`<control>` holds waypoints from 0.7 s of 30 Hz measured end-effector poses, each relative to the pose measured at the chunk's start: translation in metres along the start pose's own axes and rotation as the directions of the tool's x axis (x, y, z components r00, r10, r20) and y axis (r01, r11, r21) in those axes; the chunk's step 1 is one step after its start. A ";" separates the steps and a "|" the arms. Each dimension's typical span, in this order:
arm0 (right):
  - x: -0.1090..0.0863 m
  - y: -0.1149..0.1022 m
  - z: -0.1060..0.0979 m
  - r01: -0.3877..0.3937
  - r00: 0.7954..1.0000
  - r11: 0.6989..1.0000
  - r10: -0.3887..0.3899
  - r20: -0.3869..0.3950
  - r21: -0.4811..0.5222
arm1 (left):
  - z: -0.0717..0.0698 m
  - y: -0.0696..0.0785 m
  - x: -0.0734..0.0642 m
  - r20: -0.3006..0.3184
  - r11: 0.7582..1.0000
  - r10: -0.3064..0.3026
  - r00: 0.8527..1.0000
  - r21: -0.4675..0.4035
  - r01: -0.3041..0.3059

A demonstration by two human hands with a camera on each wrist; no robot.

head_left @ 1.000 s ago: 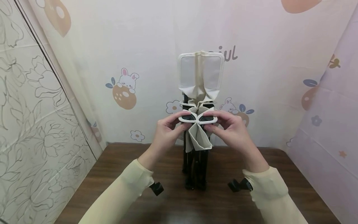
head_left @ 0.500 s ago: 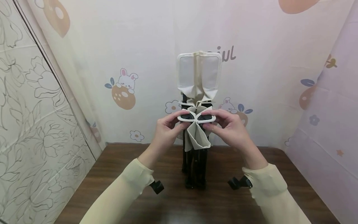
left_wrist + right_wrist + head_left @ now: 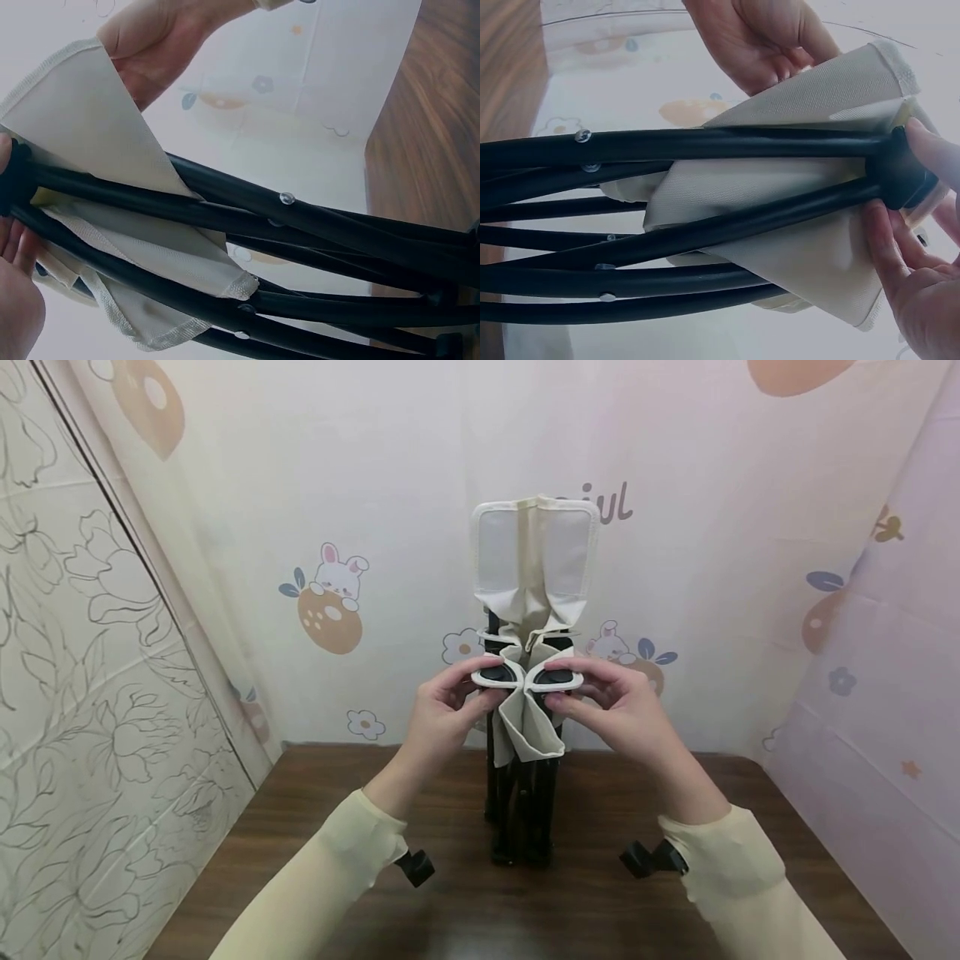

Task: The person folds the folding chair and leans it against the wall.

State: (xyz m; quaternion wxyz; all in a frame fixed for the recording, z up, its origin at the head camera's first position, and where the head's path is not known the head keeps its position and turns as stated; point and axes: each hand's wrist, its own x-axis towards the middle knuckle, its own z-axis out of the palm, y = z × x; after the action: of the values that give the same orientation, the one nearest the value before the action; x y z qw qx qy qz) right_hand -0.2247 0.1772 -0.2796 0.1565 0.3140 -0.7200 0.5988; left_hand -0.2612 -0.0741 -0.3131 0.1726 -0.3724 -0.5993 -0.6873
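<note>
A folded folding chair (image 3: pixel 525 802) with cream fabric and crossed black tube legs stands upright on the table. My left hand (image 3: pixel 442 714) pinches the left front corner of its seat between thumb and fingers, and my right hand (image 3: pixel 622 706) pinches the right one. Both corners are close together, with the seat cloth (image 3: pixel 531 731) sagging in a fold below them. Behind rises the narrow backrest (image 3: pixel 495 547), creased down its middle. In the right wrist view, the thumb and fingers press around a black end cap (image 3: pixel 900 169); riveted black tubes (image 3: pixel 247 206) show in the left wrist view.
The chair's feet rest on a dark brown wooden table (image 3: pixel 337 860). A pale printed curtain (image 3: pixel 375 468) hangs close behind, and another flowered panel (image 3: pixel 112 693) lies along the left. A black wrist mount (image 3: pixel 416 867) sticks out under the left sleeve.
My hands have drawn very slightly apart, and the gap between the two seat corners is a little wider. The chair remains folded and in nearly the same place.
</note>
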 end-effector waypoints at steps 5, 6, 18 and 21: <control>-0.007 0.003 0.003 0.042 0.996 0.995 -0.050 -0.079 -0.094 | 0.001 -0.001 -0.002 -0.013 1.000 0.030 0.999 -0.001 -0.030; -0.008 0.003 0.003 0.045 0.994 0.993 -0.054 -0.090 -0.106 | 0.001 -0.001 -0.003 -0.015 0.999 0.033 0.999 -0.013 -0.033; -0.032 0.014 0.003 0.028 0.993 0.998 -0.034 -0.115 -0.054 | -0.013 -0.002 -0.023 -0.040 0.997 -0.020 0.999 -0.078 0.017; -0.040 0.018 0.001 0.026 0.992 0.997 -0.035 -0.124 -0.072 | -0.019 -0.003 -0.031 -0.040 0.999 -0.032 0.999 -0.044 0.030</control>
State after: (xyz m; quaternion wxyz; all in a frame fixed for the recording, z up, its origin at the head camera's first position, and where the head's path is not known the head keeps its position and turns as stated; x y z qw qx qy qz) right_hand -0.2059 0.1881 -0.3179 0.2214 0.2811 -0.7243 0.5894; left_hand -0.2483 -0.0979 -0.3371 0.1661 -0.3525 -0.5863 -0.7102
